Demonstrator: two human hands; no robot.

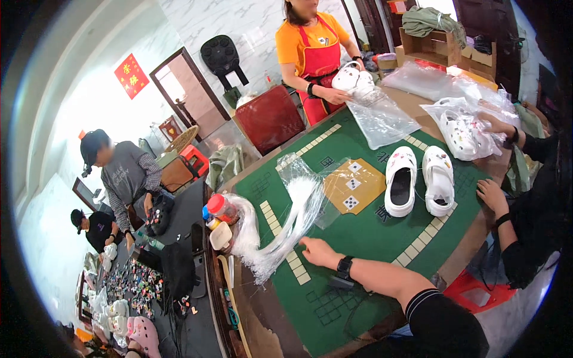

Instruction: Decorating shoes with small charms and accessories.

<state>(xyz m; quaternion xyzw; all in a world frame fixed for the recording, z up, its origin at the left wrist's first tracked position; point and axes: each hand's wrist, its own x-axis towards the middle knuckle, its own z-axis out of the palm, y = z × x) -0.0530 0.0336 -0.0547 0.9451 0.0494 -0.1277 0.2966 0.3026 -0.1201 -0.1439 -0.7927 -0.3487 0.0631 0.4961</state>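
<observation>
My right hand (321, 253), with a dark watch on the wrist, reaches leftward over the green table mat. Its fingers are curled together beside a bundle of thin white plastic strands (283, 230); whether a strand is pinched in them is too small to tell. My left hand is out of view. The bundle lies partly in a clear plastic bag (295, 169). To the right of my hand, a pair of white clogs stands on the mat: the left clog (399, 206) shows a dark insole, and the right clog (439, 178) carries small charms.
Opposite, a person in a red apron (321, 53) holds white clogs (353, 79) and a clear bag (382, 116). At right, another person's hand (494, 197) rests by bagged clogs (462, 132). Red-lidded jar (222, 209) stands left; beyond, people sit at a table of small charms (134, 289).
</observation>
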